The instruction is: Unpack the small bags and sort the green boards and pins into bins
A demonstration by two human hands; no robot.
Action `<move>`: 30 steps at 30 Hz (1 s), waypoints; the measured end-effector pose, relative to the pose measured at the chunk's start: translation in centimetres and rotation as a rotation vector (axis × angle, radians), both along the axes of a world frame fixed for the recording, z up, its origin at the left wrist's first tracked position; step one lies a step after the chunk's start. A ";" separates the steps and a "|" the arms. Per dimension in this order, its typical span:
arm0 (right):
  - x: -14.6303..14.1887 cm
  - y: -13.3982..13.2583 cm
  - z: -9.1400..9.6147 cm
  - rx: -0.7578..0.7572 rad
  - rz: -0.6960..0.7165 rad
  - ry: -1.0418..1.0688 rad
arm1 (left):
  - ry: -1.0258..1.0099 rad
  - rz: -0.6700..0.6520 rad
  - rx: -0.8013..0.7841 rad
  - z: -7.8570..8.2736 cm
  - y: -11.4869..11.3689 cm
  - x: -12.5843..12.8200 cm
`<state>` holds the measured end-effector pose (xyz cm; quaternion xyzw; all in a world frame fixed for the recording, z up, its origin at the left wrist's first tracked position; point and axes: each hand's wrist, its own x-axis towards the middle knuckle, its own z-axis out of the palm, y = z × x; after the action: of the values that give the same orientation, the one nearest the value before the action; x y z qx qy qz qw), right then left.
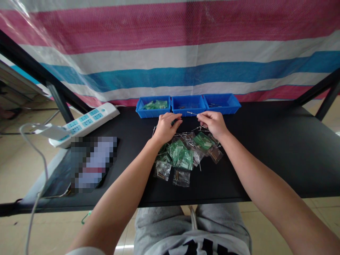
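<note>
While small clear bags (183,157) of green parts lie heaped on the black counter (265,148), the left hand (166,127) curls closed just above them on something too small to make out. The right hand (214,122), close beside it, pinches a thin metal pin (191,113) near three blue bins (188,104) at the back edge. A white power strip (87,122) lies far left.
</note>
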<state>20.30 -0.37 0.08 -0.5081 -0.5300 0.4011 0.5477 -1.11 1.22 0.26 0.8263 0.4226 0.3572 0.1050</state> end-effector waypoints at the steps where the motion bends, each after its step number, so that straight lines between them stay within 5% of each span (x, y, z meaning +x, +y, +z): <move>1: 0.2 0.3 -0.1 -0.025 -0.064 0.080 | 0.007 0.011 -0.010 0.0 0.0 0.0; 7: 1.8 1.6 0.4 -0.157 -0.381 0.442 | 0.086 0.020 -0.057 -0.2 0.2 -0.2; 14: 3.7 2.1 0.0 -0.147 -0.460 0.581 | 0.104 -0.003 -0.083 0.0 0.1 -0.1; 23: 2.2 1.7 0.3 -0.030 -0.395 0.400 | 0.154 0.020 -0.109 -0.4 0.2 -0.2; 30: 1.4 0.7 -0.5 0.150 -0.117 -0.243 | 0.204 -0.003 -0.109 -0.3 0.2 -0.2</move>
<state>21.70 0.37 -0.42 -0.5408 -0.5903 0.2632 0.5383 -1.29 1.38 -0.06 0.8521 0.4487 0.2476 0.1065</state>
